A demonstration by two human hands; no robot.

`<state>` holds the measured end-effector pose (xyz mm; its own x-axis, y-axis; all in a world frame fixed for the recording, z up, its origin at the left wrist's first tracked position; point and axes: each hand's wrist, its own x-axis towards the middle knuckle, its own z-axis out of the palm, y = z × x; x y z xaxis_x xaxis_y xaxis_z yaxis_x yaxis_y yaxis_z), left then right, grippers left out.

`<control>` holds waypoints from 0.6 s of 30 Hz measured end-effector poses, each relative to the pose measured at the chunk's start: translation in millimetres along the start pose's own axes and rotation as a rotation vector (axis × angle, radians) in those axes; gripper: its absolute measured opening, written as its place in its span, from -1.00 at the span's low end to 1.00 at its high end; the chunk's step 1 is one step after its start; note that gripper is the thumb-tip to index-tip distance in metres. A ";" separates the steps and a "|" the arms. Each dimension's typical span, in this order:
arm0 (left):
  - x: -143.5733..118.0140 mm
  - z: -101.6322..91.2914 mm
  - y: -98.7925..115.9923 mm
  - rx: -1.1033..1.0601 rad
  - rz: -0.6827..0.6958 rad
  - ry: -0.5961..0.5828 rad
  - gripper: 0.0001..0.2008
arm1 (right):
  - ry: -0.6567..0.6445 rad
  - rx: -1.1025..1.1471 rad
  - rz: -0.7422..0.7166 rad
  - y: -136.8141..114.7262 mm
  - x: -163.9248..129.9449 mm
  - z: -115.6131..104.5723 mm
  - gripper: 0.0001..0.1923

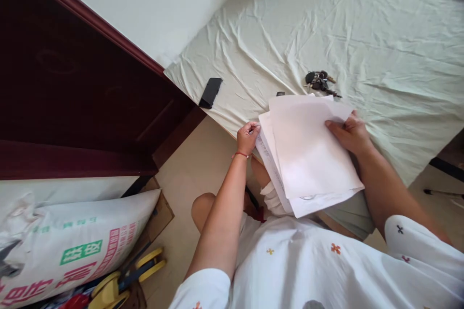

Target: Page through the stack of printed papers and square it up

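Observation:
A loose stack of white paper sheets (pixel 311 149) lies tilted above my lap, at the edge of the cloth-covered surface. The top sheet looks blank, and some printed lines show on a sheet beneath at the left. My left hand (pixel 248 136), with a red string on its wrist, pinches the stack's left edge. At the right, my right hand (pixel 350 131) grips the upper right side, thumb on top and fingers hidden underneath. Just beyond the stack lie a bunch of keys (pixel 319 80) and a small dark object (pixel 280 93), partly covered by the paper.
A black phone-like slab (pixel 210 92) rests near the left edge of the wrinkled pale green cloth (pixel 391 43). On the floor at the left stand a large printed white sack (pixel 83 236), a cardboard box (pixel 163 215) and a yellow-and-black object (pixel 112 289). A dark red wooden panel (pixel 83 72) rises at the left.

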<state>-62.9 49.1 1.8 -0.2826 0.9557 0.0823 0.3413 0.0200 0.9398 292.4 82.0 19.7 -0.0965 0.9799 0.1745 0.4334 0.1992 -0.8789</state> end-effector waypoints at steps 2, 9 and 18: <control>0.1 0.3 0.2 -0.001 -0.001 -0.003 -0.88 | -0.042 -0.064 -0.081 2.9 3.1 1.3 -0.83; -1.4 0.5 -0.8 -0.050 -0.004 -0.011 -0.84 | -0.139 -0.089 0.051 3.4 1.0 1.9 -0.76; -2.5 -6.6 1.2 -0.135 -0.021 -0.168 -0.71 | -0.084 -0.062 0.062 3.1 3.1 -3.3 -0.84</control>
<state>-67.6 44.8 4.9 -0.1308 0.9913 0.0160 0.2103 0.0120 0.9776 296.3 85.7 18.9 -0.1418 0.9866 0.0807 0.4953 0.1413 -0.8571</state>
